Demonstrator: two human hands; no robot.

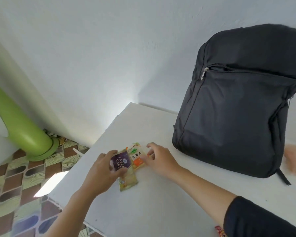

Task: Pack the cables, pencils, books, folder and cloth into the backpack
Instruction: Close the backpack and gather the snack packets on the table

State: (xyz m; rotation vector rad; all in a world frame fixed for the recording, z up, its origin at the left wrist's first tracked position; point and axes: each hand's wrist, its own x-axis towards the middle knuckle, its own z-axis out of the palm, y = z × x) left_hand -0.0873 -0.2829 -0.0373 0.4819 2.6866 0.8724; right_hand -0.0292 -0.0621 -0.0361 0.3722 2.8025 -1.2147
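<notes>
Head view looks down on a white table (pixel 161 202), where both hands work close together over a few overlapping snack packets. The left hand (pixel 101 171) grips the purple packet (pixel 120 161), thumb on top, apparently gathering them into one stack. The right hand (pixel 159 158) arches its fingertips onto the orange packet (pixel 138 158); whether it pinches, I cannot tell. The backpack (pixel 237 108) stands upright against the wall to the right, probably kept within reach for loading.

Head-worn wide-angle view, forward and down, close over the table (pixel 161 211).
</notes>
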